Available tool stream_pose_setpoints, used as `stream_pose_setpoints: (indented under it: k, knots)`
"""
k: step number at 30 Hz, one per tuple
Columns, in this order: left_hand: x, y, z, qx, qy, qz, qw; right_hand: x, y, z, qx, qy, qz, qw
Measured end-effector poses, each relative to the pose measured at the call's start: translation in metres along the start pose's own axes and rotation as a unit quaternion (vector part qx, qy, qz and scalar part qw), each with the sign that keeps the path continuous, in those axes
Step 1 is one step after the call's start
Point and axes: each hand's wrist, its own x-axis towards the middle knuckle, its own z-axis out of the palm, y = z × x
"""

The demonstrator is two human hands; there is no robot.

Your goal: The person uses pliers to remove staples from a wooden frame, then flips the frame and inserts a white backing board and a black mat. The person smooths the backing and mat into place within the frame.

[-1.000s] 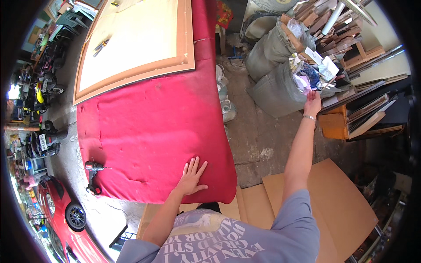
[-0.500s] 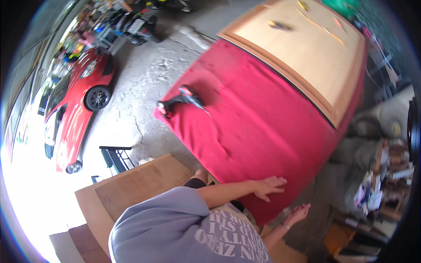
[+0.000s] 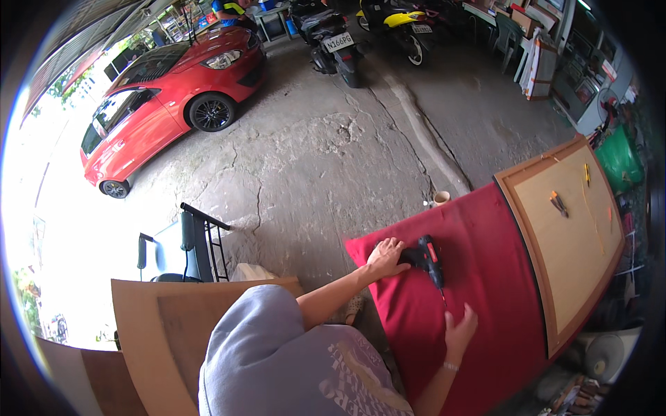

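A black and red cordless drill (image 3: 431, 260) lies on the red cloth (image 3: 479, 277), its long thin bit pointing toward me. My left hand (image 3: 387, 258) is closed over the battery end of its handle, hiding the base. Near the tip of the bit, my right hand (image 3: 460, 334) hovers or rests over the cloth with thumb and fingers apart, holding nothing. Farther right sits a wood-framed pale panel (image 3: 576, 243). Lying on it are pliers (image 3: 558, 204) and a small yellow tool (image 3: 587, 175).
Brown boards (image 3: 139, 326) stand close on my left, beside a black metal-framed chair (image 3: 201, 243). A red car (image 3: 166, 104), motorcycles (image 3: 336, 48) and a person (image 3: 232, 14) are farther back. A cup (image 3: 441, 198) is beyond the cloth's far edge, near a green bag (image 3: 619, 159) at right.
The view has swung toward the car and floor. My left hand has moved from the bare cloth onto the drill's handle. My right hand has come from beyond the cloth's edge to near the bit.
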Motion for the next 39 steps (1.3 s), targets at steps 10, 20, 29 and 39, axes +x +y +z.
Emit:
stream_pose_setpoints:
  k: [10, 20, 29, 39]
  knots:
    - [0.045, -0.003, 0.061, 0.117, -0.081, 0.026, 0.990, 0.112, -0.032, 0.092, -0.199, -0.233, -0.018, 0.952]
    - [0.009, 0.091, 0.116, 0.070, -0.149, 0.152, 0.975, 0.015, 0.030, 0.002, -0.214, -0.186, 0.145, 0.948]
    - [0.040, -0.022, 0.044, -0.265, -0.207, 0.253, 0.907, 0.003, 0.018, 0.030, -0.395, -0.092, 0.257, 0.877]
    - [0.204, -0.362, -0.169, -0.279, -0.115, -0.061, 0.951, 0.175, -0.180, 0.197, -0.092, -0.065, 0.165, 0.980]
